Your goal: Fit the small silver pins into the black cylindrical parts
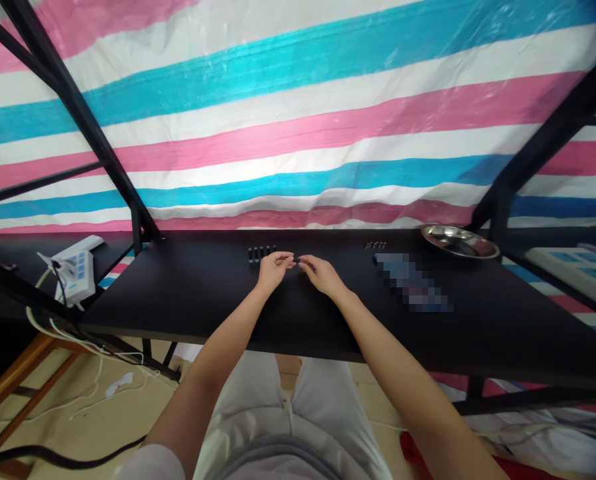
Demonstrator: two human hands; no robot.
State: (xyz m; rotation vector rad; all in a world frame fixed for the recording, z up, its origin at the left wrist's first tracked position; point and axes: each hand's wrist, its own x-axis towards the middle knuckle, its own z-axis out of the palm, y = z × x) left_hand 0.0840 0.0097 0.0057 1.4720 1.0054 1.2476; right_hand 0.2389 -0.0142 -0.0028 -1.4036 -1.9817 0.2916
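Both hands meet over the middle of the black table (pixel 188 287), fingertips almost touching. My left hand (pixel 275 269) is closed in a pinch, and whatever it holds is too small to name. My right hand (pixel 321 273) pinches too, with a tiny dark piece (pixel 299 259) just showing at its fingertips. Beside my left hand, several small black cylinders (pixel 256 255) stand upright in a row, partly hidden by that hand. Farther right, several tiny silvery pieces (pixel 376 245) lie in a group near the table's back edge.
A shiny round metal plate (pixel 461 243) sits at the back right. A blurred-out rectangular item (pixel 412 283) lies right of my right arm. Black metal frame posts (pixel 83 117) rise at both sides, before a striped plastic sheet (pixel 298 133). A white power strip (pixel 81 273) with cables is at left.
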